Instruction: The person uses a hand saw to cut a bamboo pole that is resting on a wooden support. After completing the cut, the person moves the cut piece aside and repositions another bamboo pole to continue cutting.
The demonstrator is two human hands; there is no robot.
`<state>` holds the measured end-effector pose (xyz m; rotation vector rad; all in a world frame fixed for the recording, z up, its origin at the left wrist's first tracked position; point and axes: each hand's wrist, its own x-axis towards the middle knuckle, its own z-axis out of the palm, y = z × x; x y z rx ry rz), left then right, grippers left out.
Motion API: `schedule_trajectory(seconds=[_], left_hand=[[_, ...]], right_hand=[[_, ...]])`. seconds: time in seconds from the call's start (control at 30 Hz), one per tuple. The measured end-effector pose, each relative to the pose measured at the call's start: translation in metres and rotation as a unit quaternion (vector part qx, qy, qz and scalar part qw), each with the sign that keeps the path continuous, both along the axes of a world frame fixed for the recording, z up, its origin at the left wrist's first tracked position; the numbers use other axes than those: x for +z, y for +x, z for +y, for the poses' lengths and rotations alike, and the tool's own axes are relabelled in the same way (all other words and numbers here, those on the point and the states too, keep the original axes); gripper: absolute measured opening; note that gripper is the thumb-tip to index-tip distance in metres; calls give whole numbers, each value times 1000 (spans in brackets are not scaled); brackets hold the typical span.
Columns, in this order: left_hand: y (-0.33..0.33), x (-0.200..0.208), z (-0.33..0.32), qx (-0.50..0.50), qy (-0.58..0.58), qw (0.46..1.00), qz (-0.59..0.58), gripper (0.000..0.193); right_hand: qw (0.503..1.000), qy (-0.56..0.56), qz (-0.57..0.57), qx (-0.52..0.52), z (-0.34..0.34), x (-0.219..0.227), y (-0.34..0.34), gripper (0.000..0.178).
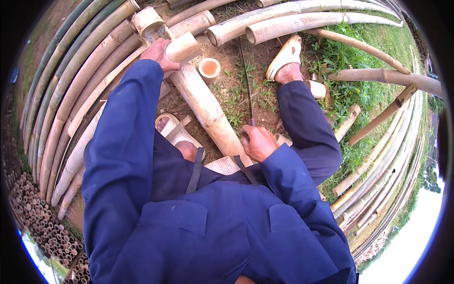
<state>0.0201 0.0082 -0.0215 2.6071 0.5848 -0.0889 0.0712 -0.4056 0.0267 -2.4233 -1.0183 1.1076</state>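
Note:
My left hand [161,55] is closed round a short bamboo section [183,48], which lies crosswise over the far end of a thick bamboo pole [208,110]. That pole slopes toward me and ends near my lap. To its right, my right hand [259,143] grips the handle of a long-bladed tool [245,73]. Its thin dark blade points away from me, seen nearly edge-on, so I cannot tell whether it is a saw or a knife. The blade is apart from the bamboo section. A bamboo cup-like piece [209,68] stands right of the pole.
Long bamboo poles [90,71] lie on the left, and more [302,21] at the far side. Leaning poles [385,75] and green plants [347,59] are at right. My sandalled feet [286,59] flank the pole. Cut bamboo ends [40,217] are stacked at lower left.

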Motion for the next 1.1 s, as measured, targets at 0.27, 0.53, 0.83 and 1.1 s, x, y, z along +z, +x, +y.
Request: schedule_trajectory(seconds=[0.27,0.53,0.83,1.1], left_hand=[[8,7,-3,21,-54,998,-20,83],[5,18,-7,38,-93,995,7,81],[-1,37,14,37,46,998,-34,94],[9,62,14,24,58,998,-3,93]], right_hand=[[967,166,-193,21,147,-115,83,87],[980,109,-107,125,198,-135,99,91],[974,69,-140,164,121,-60,97,81],[955,191,-226,-15,25,31,114,81]])
